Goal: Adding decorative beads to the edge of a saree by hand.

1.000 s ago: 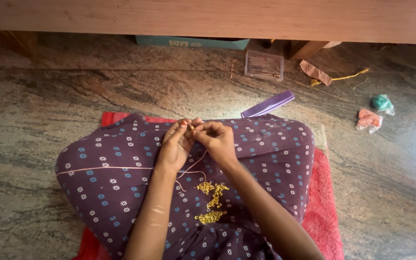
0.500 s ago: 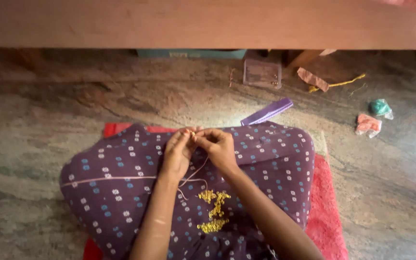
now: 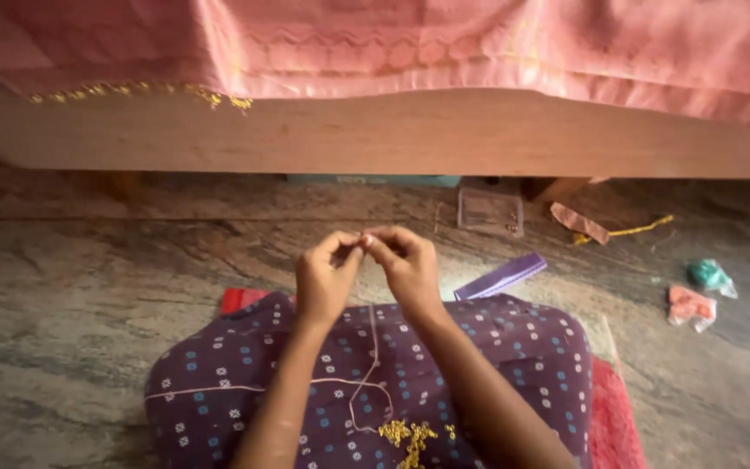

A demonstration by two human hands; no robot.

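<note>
Thread axis: thread [image 3: 373, 334] runs near-vertical from fingertips down to lap, looping lower down.
Thread look: thin, pale.
Hands: left hand [image 3: 326, 278] and right hand [image 3: 408, 265] pinched on thread's top end, fingertips touching.
Location: over purple dotted cloth [image 3: 496, 365], above gold beadwork [image 3: 405, 434].

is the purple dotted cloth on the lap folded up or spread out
Spread out: the purple dotted cloth drapes across the whole lap, under both forearms, a pale thread trailing over it.

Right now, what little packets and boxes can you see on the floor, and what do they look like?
Clear box: flat, square, see-through, by the wooden frame.
Teal box: long, mostly hidden under the frame.
Green packet: small, crinkly, far right.
Pink packet: small, orange-pink, below the green one.
</note>
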